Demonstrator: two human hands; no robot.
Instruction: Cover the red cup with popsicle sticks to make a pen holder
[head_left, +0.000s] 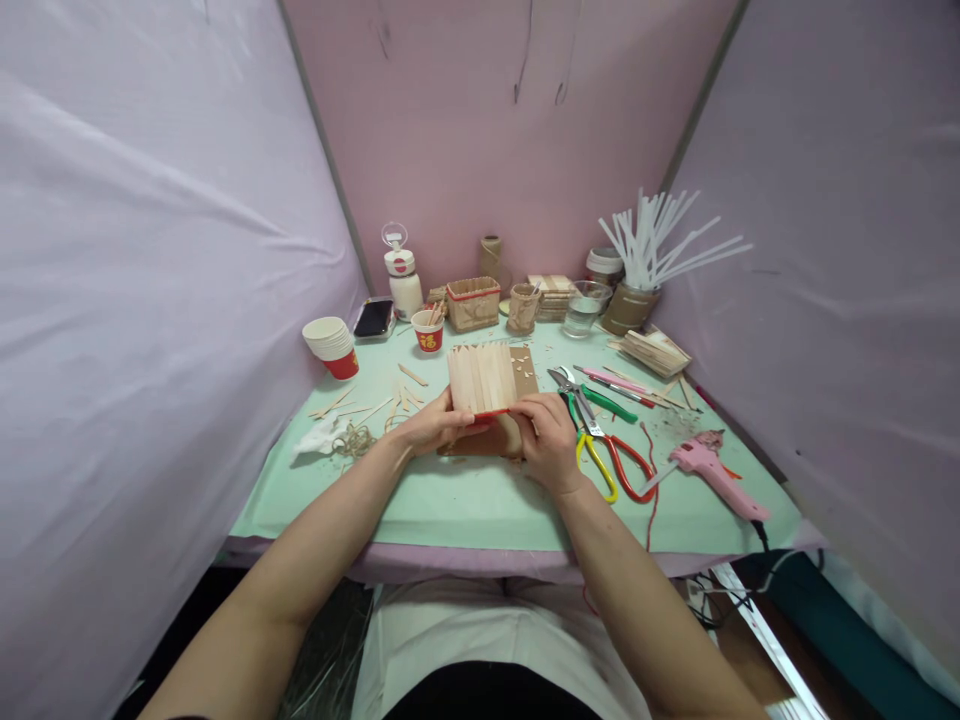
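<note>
My left hand [442, 425] grips the left lower corner of a panel of pale craft sticks [482, 380] set side by side, its thumb along the edge. A red strip [491, 413] runs along the panel's lower edge. At the right end of that strip, the fingers of my right hand [547, 430] are closed in a pinch; the red cord or strip is between or beside the fingertips. The panel is tilted up over a brown cardboard piece [525, 368] with small wood chips on it. The undersides of both hands' fingers are partly hidden.
Right of my hands lie red-and-yellow-handled shears [600, 450], green-handled cutters [607, 403] and a pink glue gun [716, 478]. Behind stand a woven-looking box [473, 305], a clear water cup [582, 312] and a jar of white glue sticks [631, 308]. Stacked paper cups [331, 345] and twine [352, 440] are left.
</note>
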